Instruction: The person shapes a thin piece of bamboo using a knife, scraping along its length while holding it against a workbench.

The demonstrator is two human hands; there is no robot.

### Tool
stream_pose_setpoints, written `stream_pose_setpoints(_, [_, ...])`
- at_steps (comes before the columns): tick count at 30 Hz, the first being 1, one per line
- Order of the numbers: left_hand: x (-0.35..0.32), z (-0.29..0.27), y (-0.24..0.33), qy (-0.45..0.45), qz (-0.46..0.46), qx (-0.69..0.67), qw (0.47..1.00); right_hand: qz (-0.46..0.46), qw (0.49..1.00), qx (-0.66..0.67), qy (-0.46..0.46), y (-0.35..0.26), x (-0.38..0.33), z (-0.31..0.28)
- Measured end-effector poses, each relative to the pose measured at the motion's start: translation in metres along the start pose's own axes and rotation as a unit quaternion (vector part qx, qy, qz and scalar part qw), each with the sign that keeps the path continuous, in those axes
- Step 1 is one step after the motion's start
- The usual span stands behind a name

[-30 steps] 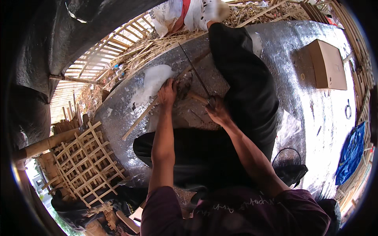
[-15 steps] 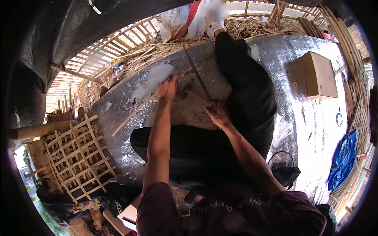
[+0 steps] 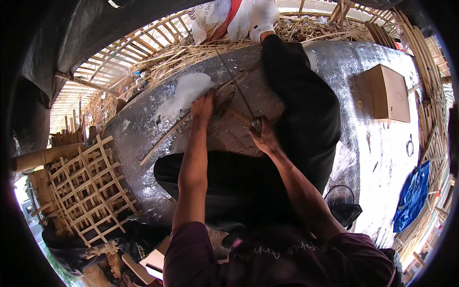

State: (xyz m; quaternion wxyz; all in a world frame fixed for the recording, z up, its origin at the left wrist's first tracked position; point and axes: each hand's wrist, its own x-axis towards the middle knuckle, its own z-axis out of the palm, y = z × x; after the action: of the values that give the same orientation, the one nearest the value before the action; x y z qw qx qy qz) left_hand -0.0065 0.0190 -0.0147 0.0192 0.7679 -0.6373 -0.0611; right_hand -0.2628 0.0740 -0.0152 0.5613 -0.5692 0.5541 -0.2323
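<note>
My left hand [image 3: 203, 106] presses a thin bamboo strip [image 3: 165, 136] down onto the silver mat [image 3: 143, 124]; the strip runs off toward the lower left. My right hand [image 3: 264, 136] grips the handle of a long knife [image 3: 237, 91], whose blade points up and away across the strip. Both forearms reach out over my legs in dark trousers [image 3: 296, 110]. A foot in a white sock [image 3: 260, 16] lies at the far end.
A brown cardboard box [image 3: 389, 93] sits on the mat at right. A woven bamboo lattice [image 3: 81, 186] lies at lower left, with bamboo slats and straw along the top. A blue cloth [image 3: 412, 196] and a black bag [image 3: 342, 210] lie at right.
The view has shifted slightly. My hands stay at the strip; the knife hand has drawn a little toward me.
</note>
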Motion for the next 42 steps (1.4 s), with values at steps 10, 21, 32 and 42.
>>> stream_pose_setpoints(10, [0.001,-0.009,-0.007,0.044,0.017,-0.037,0.998,-0.068,0.992,-0.103,0.040,0.006,0.017,0.020])
stream_pose_setpoints(21, [0.006,0.013,0.012,0.135,0.035,-0.017,0.990,-0.119,0.948,-0.292,0.048,-0.032,0.014,-0.024])
stream_pose_setpoints(32, [0.005,0.021,0.000,0.147,0.049,0.018,0.988,-0.020,0.987,-0.153,0.033,-0.047,0.020,-0.030])
stream_pose_setpoints(42, [0.009,0.009,0.000,0.088,0.064,-0.005,0.994,-0.028,0.997,-0.069,0.018,-0.035,0.028,-0.015])
